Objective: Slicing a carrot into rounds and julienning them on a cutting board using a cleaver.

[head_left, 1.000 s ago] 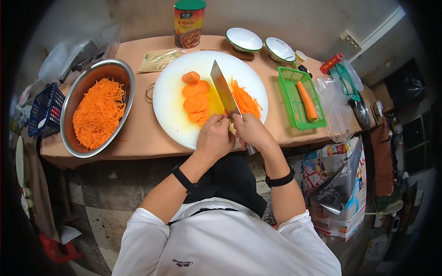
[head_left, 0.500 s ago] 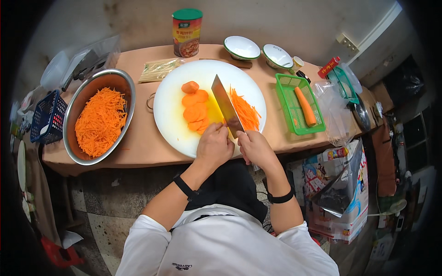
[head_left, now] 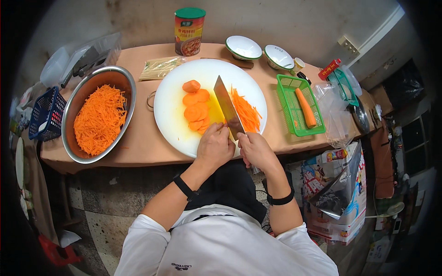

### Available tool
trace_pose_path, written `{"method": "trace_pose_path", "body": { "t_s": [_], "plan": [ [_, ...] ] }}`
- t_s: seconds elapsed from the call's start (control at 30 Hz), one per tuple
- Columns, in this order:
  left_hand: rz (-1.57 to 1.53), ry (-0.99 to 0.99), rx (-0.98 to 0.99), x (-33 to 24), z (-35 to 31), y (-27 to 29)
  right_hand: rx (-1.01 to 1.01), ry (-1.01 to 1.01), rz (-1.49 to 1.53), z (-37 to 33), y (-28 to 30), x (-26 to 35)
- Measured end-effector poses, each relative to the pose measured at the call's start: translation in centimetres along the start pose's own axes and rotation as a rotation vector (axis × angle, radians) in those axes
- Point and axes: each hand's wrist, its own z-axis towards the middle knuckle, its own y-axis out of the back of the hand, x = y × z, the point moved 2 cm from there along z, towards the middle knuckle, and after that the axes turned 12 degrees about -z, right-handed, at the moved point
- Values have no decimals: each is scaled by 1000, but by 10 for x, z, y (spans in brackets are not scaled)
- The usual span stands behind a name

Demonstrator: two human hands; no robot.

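A cleaver (head_left: 228,106) stands with its broad blade on a round white cutting board (head_left: 172,133). Its handle is in my right hand (head_left: 256,149), closed round it near the board's front edge. Beside the blade, my left hand (head_left: 214,143) has curled fingers pressed on carrot slices, mostly hidden, with a bit of orange at the fingertips. Left of the blade lie a row of round carrot slices (head_left: 196,112) and a carrot chunk (head_left: 191,86). Thin carrot shreds (head_left: 245,112) are heaped on the blade's right side.
A steel bowl (head_left: 131,108) of shredded carrot stands left. To the right, a green basket (head_left: 287,108) holds a peeled carrot (head_left: 305,108). Behind the board are a green-lidded can (head_left: 189,32), packed skewers (head_left: 159,68) and two white bowls (head_left: 243,46) (head_left: 278,56).
The view has shifted very slightly. Both hands, the cleaver and the carrot pieces keep nearly the same places on the board.
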Motion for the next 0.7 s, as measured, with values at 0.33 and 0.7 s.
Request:
{"method": "trace_pose_path", "body": {
  "t_s": [0.33, 0.7],
  "plan": [
    [-1, -22, -16, 0, 0, -1, 17, -9, -48, 2, 1, 6],
    [22, -16, 12, -1, 1, 0, 58, 0, -27, 11, 5, 5]
  ]
}}
